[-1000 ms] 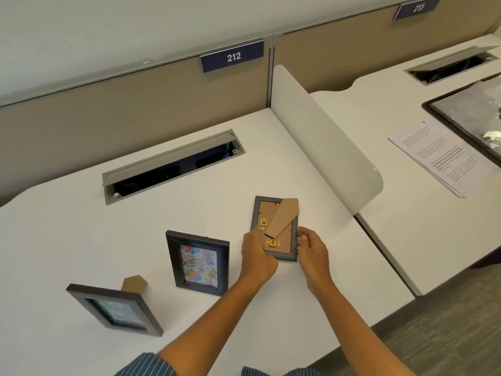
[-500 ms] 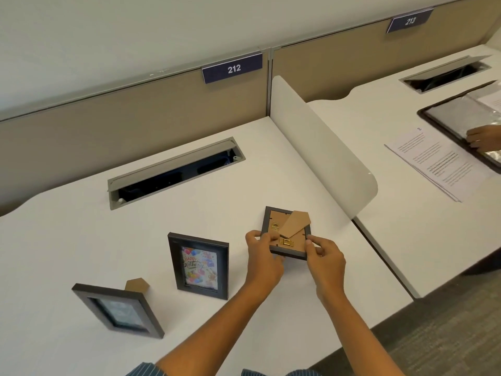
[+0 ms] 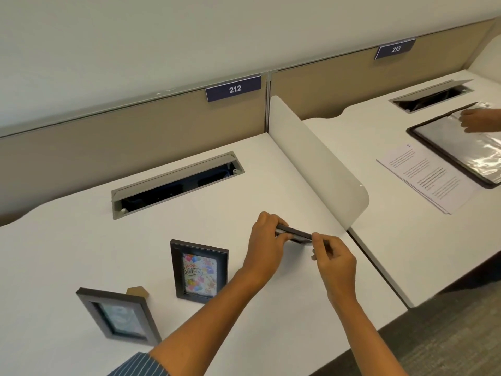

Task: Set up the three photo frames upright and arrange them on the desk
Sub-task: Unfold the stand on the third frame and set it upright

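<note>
Two dark photo frames stand upright on the white desk (image 3: 81,240). The grey-framed one (image 3: 119,316) is at the front left with its cardboard stand showing behind it. The black frame with a birthday card (image 3: 199,271) stands to its right. A third dark frame (image 3: 294,234) is held just above the desk, tilted so that only its top edge shows. My left hand (image 3: 267,245) grips its left end and my right hand (image 3: 334,260) grips its right end. Its back and stand are hidden.
A cable tray with an open grey lid (image 3: 176,183) is sunk into the desk behind the frames. A white curved divider (image 3: 317,161) bounds the desk on the right. On the neighbouring desk lie printed papers (image 3: 428,177) and a binder (image 3: 461,142), with another person's hand (image 3: 478,119) on it.
Both hands have lifted the third frame off the desk and tipped it from lying face down to nearly on edge. The other person's hand has moved farther back on the binder.
</note>
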Motion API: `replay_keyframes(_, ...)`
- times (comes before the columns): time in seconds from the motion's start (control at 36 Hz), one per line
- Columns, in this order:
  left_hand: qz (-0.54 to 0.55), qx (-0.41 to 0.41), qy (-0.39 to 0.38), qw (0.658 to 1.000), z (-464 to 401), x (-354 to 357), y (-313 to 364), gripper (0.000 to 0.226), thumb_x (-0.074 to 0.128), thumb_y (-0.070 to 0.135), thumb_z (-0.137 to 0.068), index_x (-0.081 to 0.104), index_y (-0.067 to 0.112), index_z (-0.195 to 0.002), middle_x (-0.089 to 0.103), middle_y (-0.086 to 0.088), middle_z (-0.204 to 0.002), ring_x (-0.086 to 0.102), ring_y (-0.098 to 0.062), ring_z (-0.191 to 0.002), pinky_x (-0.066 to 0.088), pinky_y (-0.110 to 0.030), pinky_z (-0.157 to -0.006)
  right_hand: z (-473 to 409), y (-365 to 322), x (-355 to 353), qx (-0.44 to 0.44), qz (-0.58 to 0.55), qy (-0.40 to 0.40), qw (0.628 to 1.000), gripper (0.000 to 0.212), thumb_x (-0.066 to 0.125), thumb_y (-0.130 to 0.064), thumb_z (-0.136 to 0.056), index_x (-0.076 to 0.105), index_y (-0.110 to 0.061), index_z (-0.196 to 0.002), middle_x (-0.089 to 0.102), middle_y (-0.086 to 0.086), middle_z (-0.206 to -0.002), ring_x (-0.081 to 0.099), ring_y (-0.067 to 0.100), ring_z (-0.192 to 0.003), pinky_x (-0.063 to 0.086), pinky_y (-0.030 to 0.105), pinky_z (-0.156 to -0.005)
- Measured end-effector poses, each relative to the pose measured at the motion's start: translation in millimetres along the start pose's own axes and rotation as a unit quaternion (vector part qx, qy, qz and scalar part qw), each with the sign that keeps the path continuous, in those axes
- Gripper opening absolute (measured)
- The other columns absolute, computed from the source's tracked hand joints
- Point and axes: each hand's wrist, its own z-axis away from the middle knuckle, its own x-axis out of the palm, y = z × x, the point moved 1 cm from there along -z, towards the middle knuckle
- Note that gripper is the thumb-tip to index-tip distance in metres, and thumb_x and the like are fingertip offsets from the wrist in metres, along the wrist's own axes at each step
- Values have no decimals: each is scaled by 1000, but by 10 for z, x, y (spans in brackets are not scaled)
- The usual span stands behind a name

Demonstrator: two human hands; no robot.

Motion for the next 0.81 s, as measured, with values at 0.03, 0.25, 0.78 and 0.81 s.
replay_keyframes(0.03,-4,8,-2,1000,-25,-25,4,14,68,14,-98,60,25,-100,54,9,-106,59,-12,-99,50,-19,-82,0,-18,-20,-14,1,-7,1000,21,69,-40,-100,77,-20,-99,76,2,-90,73,27,-80,62,39,-72)
replay_keyframes(0.25,16,36,-50,998,-157,-232,93,11,66,33,-99,61,23,-103,67,9,-97,64,-8,-92,56,-23,-77,-38,-245,-75,-9,-40,-23,999,37,59,-49,-100,72,-14,-97,73,1,-88,71,12,-84,56,22,-67)
replay_keyframes(0.78,121,-13,-22,992,-5,-340,67,20,64,37,-101,66,26,-117,69,15,-107,67,-5,-101,60,-28,-86,57,-652,2,142,-99,-29,985,60,61,-61,-101,68,-2,-95,73,29,-93,75,49,-94,63,65,-82)
replay_keyframes(0.81,130,-21,-18,991,1,-340,63,20,64,37,-101,66,26,-117,69,15,-108,68,-7,-101,61,-30,-87,57,-661,13,143,-91,-32,985,61,61,-62,-101,68,-2,-95,73,28,-92,75,49,-93,63,65,-81)
